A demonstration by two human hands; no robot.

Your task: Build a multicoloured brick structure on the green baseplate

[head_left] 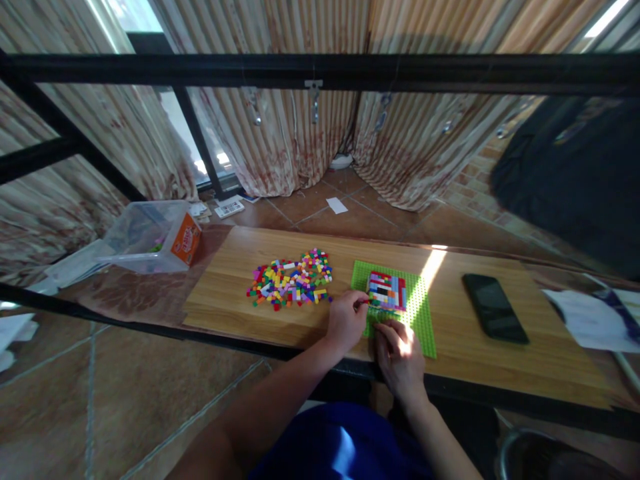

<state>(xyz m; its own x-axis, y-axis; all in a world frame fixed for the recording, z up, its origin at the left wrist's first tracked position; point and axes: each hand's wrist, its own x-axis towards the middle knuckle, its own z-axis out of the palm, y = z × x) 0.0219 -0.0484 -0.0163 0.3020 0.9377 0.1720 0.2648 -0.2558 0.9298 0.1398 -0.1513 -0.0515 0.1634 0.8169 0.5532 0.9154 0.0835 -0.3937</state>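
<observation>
A green studded baseplate [423, 313] lies on the wooden board, with a patch of small coloured bricks [387, 291] built on its upper left part. My left hand [346, 321] rests at the plate's left edge, its fingers pinched together at the edge of the brick patch on a piece too small to name. My right hand [399, 357] lies on the plate's near edge with curled fingers pressing down on it. A loose pile of small coloured bricks [290, 279] lies on the board to the left of the plate.
A black phone [494, 308] lies right of the plate. A clear plastic tub [150, 237] with an orange label stands at the far left. Papers [590, 320] lie at the right end. Black metal frame bars [320, 72] cross above; curtains hang behind.
</observation>
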